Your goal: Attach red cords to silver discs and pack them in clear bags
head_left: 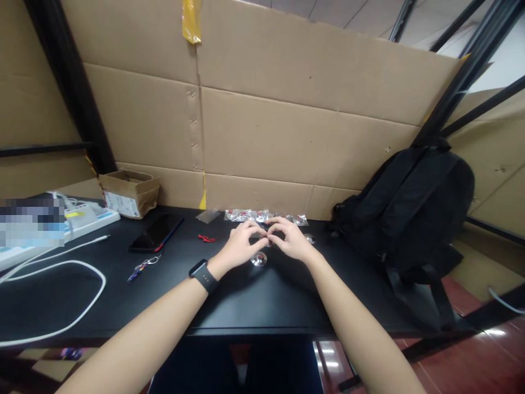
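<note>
My left hand [241,246], with a dark watch [203,275] on its wrist, is closed, thumb and fingers brought together. Its fingertips meet those of my right hand [292,239], which is pinched as well, above the middle of the table. Whatever sits between the fingertips is small and mostly hidden. Just below them a shiny round metal disc [258,259] with a reddish centre lies on the black tabletop. A second shiny piece [310,238] shows beyond my right wrist. Behind my hands runs a row of clear plastic packets [246,215] holding shiny and red bits.
A red cord [206,238], a keyring [143,268], a phone [156,232] and a clear bag [208,216] lie left. Farther left are a small cardboard box [130,192], a power strip [92,220] and a white cable [100,279]. A black backpack [410,213] stands right.
</note>
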